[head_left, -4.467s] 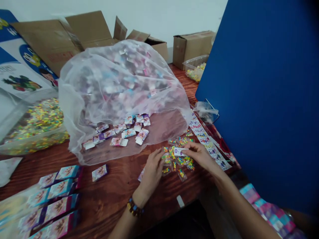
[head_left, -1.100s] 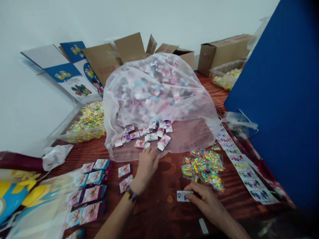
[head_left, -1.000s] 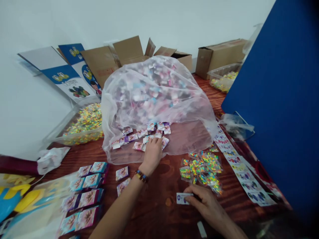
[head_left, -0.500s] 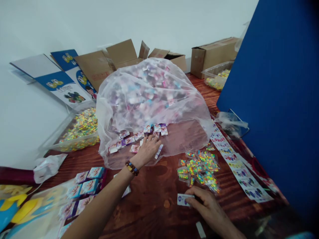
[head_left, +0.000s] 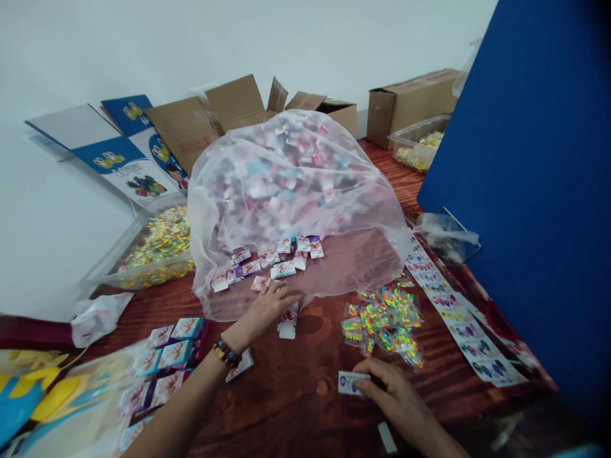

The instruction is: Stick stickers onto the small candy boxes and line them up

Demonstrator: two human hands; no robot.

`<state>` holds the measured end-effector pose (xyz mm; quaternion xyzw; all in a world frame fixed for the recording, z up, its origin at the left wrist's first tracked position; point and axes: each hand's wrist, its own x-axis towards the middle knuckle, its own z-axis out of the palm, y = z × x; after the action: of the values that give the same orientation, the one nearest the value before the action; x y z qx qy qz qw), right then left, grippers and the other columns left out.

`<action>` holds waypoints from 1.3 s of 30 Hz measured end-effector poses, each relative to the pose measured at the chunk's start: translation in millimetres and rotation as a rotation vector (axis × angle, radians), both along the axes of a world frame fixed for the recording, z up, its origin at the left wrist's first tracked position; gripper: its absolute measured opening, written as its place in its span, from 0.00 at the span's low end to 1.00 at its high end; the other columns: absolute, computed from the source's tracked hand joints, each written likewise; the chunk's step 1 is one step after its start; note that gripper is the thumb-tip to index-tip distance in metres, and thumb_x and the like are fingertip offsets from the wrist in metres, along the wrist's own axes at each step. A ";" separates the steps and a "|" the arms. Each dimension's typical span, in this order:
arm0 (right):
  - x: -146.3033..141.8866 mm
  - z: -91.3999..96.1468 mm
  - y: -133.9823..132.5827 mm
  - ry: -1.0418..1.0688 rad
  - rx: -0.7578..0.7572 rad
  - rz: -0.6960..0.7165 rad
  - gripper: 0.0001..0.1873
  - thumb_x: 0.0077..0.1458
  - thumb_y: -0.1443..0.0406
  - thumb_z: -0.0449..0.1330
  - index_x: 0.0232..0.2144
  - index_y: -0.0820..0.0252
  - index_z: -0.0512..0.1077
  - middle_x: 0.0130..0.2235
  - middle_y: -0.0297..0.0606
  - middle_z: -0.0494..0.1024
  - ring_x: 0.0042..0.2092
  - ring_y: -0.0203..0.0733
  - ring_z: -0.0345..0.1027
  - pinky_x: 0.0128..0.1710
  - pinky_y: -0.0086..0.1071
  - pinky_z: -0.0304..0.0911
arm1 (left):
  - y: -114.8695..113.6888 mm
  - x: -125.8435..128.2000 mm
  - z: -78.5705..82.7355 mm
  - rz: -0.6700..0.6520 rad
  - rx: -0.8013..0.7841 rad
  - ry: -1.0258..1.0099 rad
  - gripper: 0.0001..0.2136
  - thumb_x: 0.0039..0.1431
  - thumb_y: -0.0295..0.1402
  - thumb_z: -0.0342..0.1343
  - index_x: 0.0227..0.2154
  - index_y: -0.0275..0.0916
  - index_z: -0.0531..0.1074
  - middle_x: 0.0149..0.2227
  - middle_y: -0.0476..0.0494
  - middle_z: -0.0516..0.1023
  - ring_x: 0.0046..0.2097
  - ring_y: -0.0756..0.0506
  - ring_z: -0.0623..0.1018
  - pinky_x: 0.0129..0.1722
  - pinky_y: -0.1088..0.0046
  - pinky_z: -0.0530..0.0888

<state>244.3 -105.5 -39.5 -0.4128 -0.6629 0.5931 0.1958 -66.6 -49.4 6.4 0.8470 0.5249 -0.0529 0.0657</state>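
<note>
My left hand (head_left: 265,308) is at the mouth of a big clear plastic bag (head_left: 291,184) full of small printed cartons. Its fingers pinch one flat carton (head_left: 288,319) that hangs just outside the bag's edge. Several more flat cartons (head_left: 267,264) lie spilled inside the bag's opening. My right hand (head_left: 394,394) rests low on the wooden table (head_left: 305,407), fingers closed on a small white sticker label (head_left: 350,383). A pile of small clear packets of coloured candy (head_left: 384,321) lies between the two hands.
Assembled cartons (head_left: 165,359) lie in rows at the lower left. A clear tub of coloured candy (head_left: 153,245) stands left of the bag. A strip of sticker labels (head_left: 453,318) runs along a blue board (head_left: 529,191). Open cardboard boxes (head_left: 238,111) stand behind.
My left hand reached into the bag's opening, took one flat carton and has drawn it back out toward me. My right hand has stayed in place on the sticker label.
</note>
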 end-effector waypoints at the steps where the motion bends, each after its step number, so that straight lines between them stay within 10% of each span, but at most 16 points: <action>1: -0.3 0.6 0.5 -0.003 -0.003 0.002 0.08 0.56 0.65 0.54 0.31 0.60 0.73 0.31 0.33 0.75 0.34 0.38 0.67 0.34 0.28 0.57 | -7.3 -1.1 -1.0 -0.014 -0.033 0.007 0.25 0.58 0.19 0.44 0.56 0.47 0.60 0.55 0.44 0.67 0.55 0.41 0.62 0.52 0.60 0.62; 10: -7.8 14.1 1.7 -0.009 -0.011 0.011 0.09 0.56 0.64 0.54 0.31 0.59 0.74 0.29 0.33 0.74 0.33 0.37 0.67 0.33 0.28 0.57 | -63.5 7.2 -1.9 0.209 -0.046 0.126 0.19 0.52 0.27 0.54 0.49 0.35 0.65 0.50 0.34 0.68 0.49 0.35 0.66 0.45 0.55 0.68; 13: -14.1 16.3 1.7 0.011 -0.034 0.009 0.09 0.56 0.63 0.54 0.31 0.60 0.74 0.29 0.34 0.74 0.32 0.37 0.67 0.32 0.28 0.58 | -70.9 10.6 -8.9 0.180 -0.036 -0.003 0.30 0.52 0.29 0.57 0.58 0.39 0.55 0.56 0.36 0.64 0.54 0.36 0.63 0.49 0.55 0.66; 25: -80.8 6.7 32.0 0.205 -0.190 -0.130 0.12 0.53 0.59 0.55 0.33 0.61 0.73 0.20 0.28 0.70 0.16 0.32 0.62 0.16 0.24 0.50 | -109.4 50.8 -26.4 0.383 0.057 -0.549 0.18 0.59 0.35 0.54 0.50 0.40 0.60 0.44 0.40 0.71 0.45 0.44 0.73 0.44 0.65 0.73; 39: -62.7 19.1 39.7 -0.250 0.239 0.176 0.09 0.57 0.66 0.54 0.30 0.59 0.74 0.22 0.31 0.72 0.28 0.36 0.66 0.29 0.27 0.54 | -113.7 62.3 -7.5 0.365 -0.079 -0.480 0.18 0.59 0.31 0.53 0.53 0.41 0.62 0.49 0.39 0.71 0.49 0.42 0.74 0.48 0.63 0.73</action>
<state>181.6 -65.8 -20.4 -0.3974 -0.7814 0.4692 0.1069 -4.2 -163.1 -1.1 0.7237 0.6355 0.1411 0.2290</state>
